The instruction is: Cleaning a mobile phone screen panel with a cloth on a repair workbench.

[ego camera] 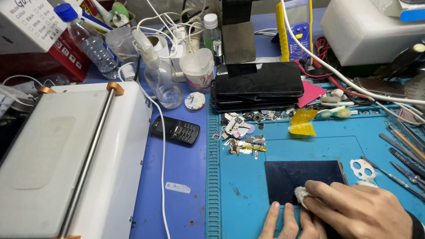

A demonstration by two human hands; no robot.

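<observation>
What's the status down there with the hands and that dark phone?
Right hand pressing white wad on dark phone. Left hand steadying its near edge. Tweezers alongside, clear.

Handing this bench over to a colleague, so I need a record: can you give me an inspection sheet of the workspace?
Surface: blue work mat on a blue bench.
Job's things: dark flat panel; white wad pressed on it.
Clutter: small parts pile, stacked phones, keypad phone, bottles, tweezers.
Grippers: right hand presses the wad; left hand fingertips on the panel's near edge.
Cables: white cable crosses the bench.
Surroundings: white machine, multimeter.
</observation>
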